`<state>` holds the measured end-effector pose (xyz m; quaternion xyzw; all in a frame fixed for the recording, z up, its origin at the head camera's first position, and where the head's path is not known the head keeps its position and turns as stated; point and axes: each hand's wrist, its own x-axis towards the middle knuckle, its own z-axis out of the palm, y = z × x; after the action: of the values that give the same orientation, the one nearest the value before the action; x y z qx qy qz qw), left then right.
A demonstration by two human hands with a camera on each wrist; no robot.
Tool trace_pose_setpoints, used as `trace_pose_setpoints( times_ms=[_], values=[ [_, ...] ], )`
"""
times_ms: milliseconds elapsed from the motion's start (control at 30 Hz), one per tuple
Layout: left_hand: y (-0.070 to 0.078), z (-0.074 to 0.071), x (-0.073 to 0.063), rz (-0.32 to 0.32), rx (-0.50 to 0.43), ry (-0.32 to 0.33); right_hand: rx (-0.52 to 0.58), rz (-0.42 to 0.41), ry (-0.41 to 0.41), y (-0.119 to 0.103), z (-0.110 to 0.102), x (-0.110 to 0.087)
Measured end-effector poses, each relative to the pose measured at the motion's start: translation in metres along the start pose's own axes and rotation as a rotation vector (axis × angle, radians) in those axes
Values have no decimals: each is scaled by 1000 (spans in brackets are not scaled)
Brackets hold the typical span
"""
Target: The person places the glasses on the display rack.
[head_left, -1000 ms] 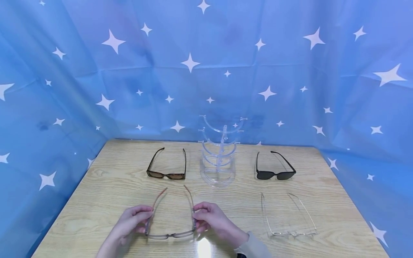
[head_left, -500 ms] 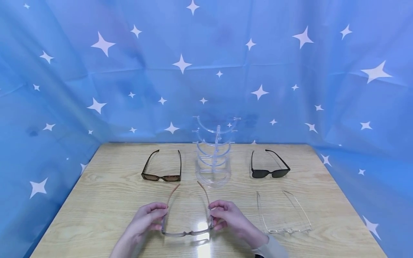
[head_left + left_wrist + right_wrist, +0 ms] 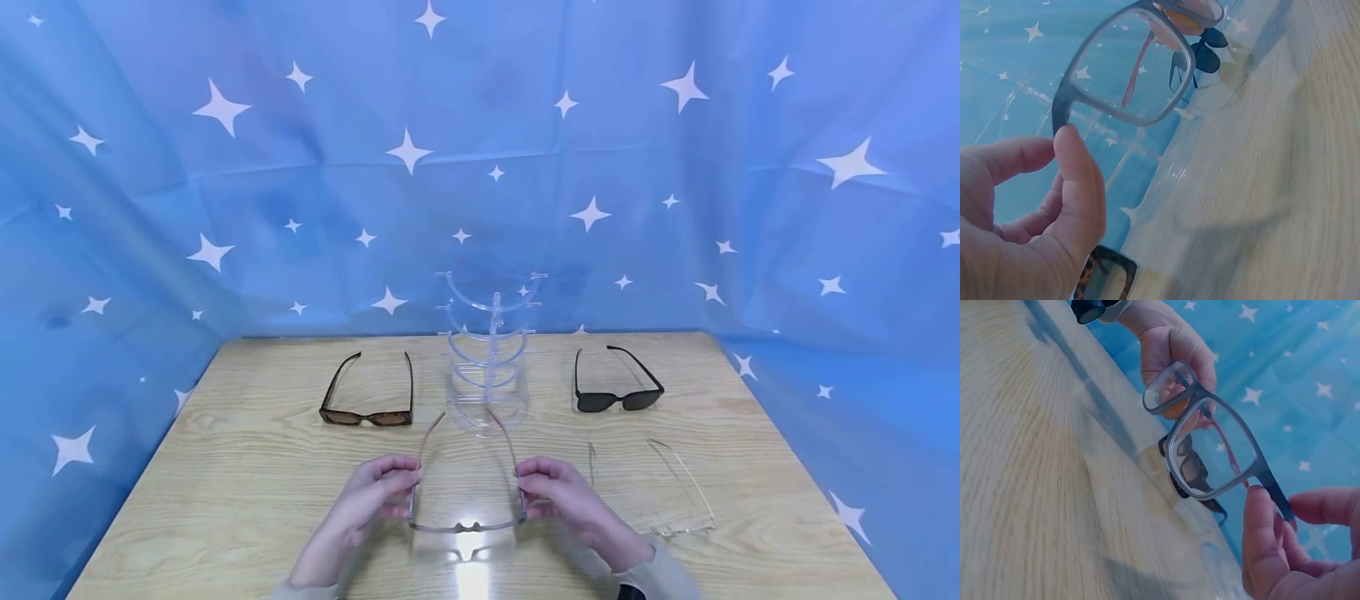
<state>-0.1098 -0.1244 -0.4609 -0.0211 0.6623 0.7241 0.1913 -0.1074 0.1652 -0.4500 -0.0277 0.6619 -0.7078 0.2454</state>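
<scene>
A pair of grey-framed eyeglasses (image 3: 441,529) with reddish temple tips hangs above the table, temples spread and pointing away from me. My left hand (image 3: 375,496) pinches its left temple between thumb and fingers. On the other side my right hand (image 3: 564,497) pinches the right temple. Both wrist views show the clear lenses, with the left hand (image 3: 1041,212) and the right hand (image 3: 1304,544) each gripping close to the hinge. Straight ahead, beyond the temple tips, stands a clear tiered display stand (image 3: 491,358) with curved arms and no glasses on it.
Tortoiseshell sunglasses (image 3: 367,418) lie left of the stand, black sunglasses (image 3: 618,402) to its right. Thin wire-framed glasses (image 3: 693,483) lie at front right, partly behind my right hand. A blue star-printed curtain (image 3: 360,192) rises along the table's (image 3: 225,467) back and sides.
Both hands have lifted the grey eyeglasses off the table and carried them rightward, in front of the stand. The head view has shifted slightly to the right.
</scene>
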Motion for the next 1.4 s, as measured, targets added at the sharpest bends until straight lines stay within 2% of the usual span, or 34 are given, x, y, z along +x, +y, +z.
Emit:
trace_pose_setpoints(
  times_ms=[267, 533, 733, 933, 1167, 1400],
  values=[
    [3, 14, 16, 9, -10, 14, 5, 3, 23, -3, -16, 1],
    [6, 21, 31, 14, -26, 25, 15, 13, 40, -7, -27, 8],
    [6, 22, 42, 15, -23, 32, 0, 18, 58, -10, -33, 13],
    [8, 21, 57, 3, -55, 42, 42, 13, 54, -14, -39, 23],
    [15, 22, 72, -8, -65, 45, -23, 19, 84, -22, -48, 38],
    [21, 22, 87, -13, -90, 66, -26, 35, 112, -34, -54, 52]
  ],
)
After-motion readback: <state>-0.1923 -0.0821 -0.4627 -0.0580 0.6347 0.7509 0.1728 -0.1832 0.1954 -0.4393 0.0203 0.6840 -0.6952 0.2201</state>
